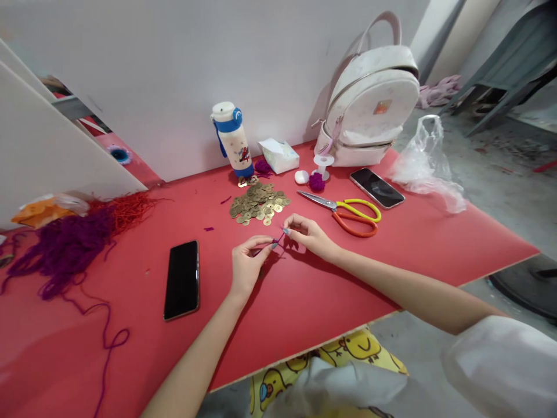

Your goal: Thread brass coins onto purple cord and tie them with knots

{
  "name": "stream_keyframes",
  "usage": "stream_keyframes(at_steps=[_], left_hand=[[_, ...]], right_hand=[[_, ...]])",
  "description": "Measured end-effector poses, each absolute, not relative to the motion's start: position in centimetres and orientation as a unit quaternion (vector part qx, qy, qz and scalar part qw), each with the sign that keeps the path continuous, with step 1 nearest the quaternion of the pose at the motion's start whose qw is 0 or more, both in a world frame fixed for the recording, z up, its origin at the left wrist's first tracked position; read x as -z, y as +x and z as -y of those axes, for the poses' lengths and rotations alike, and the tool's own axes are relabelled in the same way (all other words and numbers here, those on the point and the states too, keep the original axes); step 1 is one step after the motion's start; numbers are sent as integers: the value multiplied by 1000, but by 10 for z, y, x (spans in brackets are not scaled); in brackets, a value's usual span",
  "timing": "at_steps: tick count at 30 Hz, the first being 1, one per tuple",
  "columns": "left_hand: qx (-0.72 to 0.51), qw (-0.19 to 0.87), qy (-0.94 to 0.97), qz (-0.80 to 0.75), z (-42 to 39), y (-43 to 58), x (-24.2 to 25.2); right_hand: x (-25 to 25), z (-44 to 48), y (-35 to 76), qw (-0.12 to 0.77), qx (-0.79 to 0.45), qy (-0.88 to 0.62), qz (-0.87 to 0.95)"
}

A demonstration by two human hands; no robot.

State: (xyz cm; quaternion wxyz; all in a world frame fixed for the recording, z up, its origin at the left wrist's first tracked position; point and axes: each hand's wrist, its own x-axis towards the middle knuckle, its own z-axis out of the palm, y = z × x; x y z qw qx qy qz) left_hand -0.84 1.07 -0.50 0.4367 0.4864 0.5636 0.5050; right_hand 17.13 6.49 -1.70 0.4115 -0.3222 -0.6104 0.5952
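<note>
Both hands meet over the middle of the red table (331, 290), each pinching a short length of purple yarn (281, 238). My left hand (250, 264) has its thumb and index finger closed on the yarn. My right hand (307, 235) grips the other end between thumb and fingertips. Whether anything else sits in the left fingers is hidden. Just beyond the hands lies a heap of brass-coloured coins with holes (259, 203). Scissors (348, 212) with one yellow and one orange handle rest to the right, blades pointing left.
A dark phone (181, 280) lies left; another phone (377, 187) lies right. Purple yarn (65, 247) and red strands (130, 212) pile at far left. Along the wall stand a bottle (234, 139), a tissue pack (281, 157), a spool (322, 166) and a white backpack (369, 104). A plastic bag (429, 162) sits rightmost.
</note>
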Motion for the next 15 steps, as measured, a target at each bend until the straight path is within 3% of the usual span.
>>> stream_keyframes(at_steps=[6, 11, 15], left_hand=[[-522, 426, 453, -584, -11, -8, 5], [-532, 429, 444, -580, -11, -8, 6], [-531, 445, 437, -573, -10, -7, 6]], right_hand=[[19, -62, 171, 466, -567, -334, 591], [20, -59, 170, 373, -535, -327, 683], [21, -57, 168, 367, -488, -294, 736]])
